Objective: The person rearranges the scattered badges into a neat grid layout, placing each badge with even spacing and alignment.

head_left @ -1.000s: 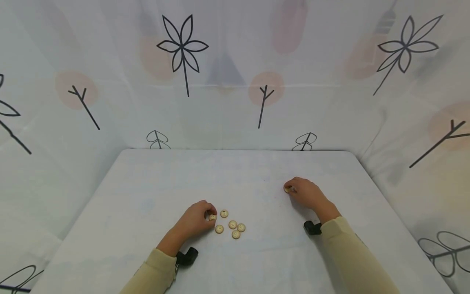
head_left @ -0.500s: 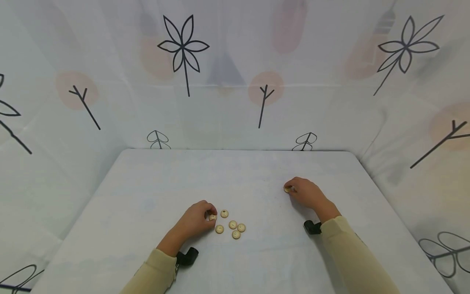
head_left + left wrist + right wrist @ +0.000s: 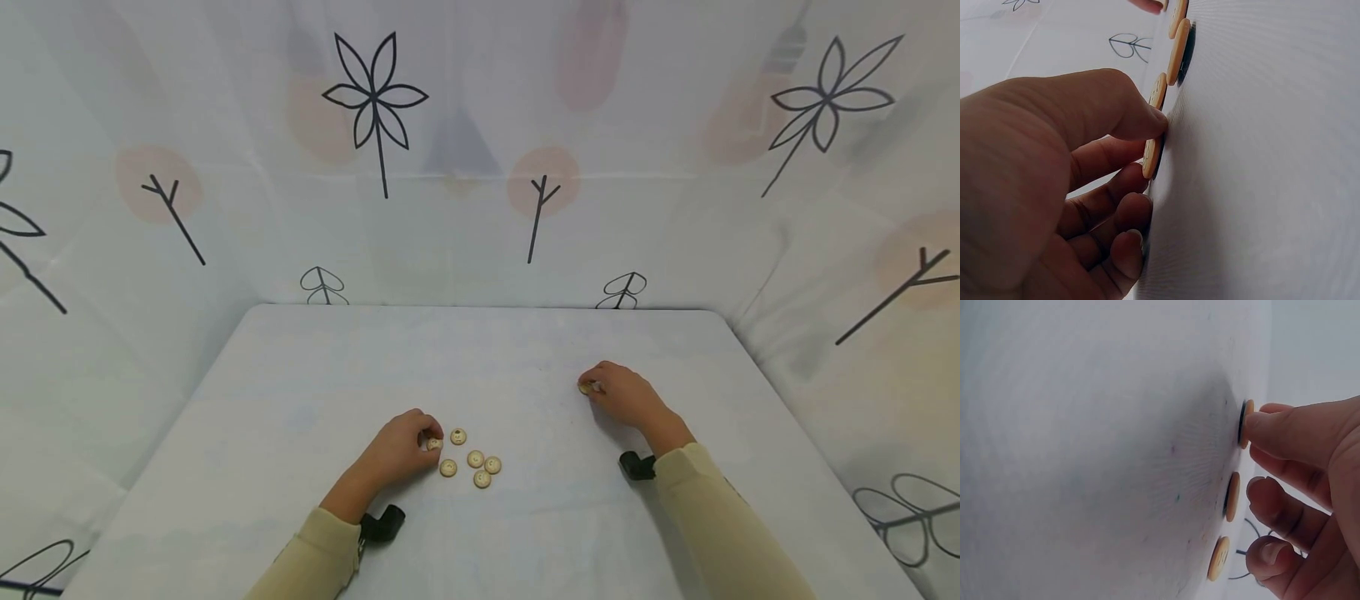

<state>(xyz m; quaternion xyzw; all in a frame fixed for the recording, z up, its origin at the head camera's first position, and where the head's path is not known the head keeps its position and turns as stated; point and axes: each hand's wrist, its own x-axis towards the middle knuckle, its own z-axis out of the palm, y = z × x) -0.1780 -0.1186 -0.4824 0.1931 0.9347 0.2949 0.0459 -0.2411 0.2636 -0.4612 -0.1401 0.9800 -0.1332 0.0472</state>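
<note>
My left hand [image 3: 402, 443] rests on the table and pinches a pale wooden disc [image 3: 433, 444] between thumb and fingers. In the left wrist view, the thumb covers the middle of that disc [image 3: 1149, 161], which lies nearly flat. Just right of this hand lie several similar discs with dark markings, among them one wooden disc [image 3: 447, 467] close to the fingertips. Farther back and to the right, my right hand [image 3: 624, 395] pinches another wooden disc [image 3: 1248, 425] by its edge at the tabletop. Two more discs, a nearer one [image 3: 1232, 497] and a marked one [image 3: 1218, 558], lie beside its curled fingers.
A white cloth covers the table [image 3: 360, 358]. Patterned white fabric [image 3: 457, 225] rises behind and at both sides. Black wrist cameras, one on the left [image 3: 383, 523] and one on the right [image 3: 637, 465], sit low beside the wrists.
</note>
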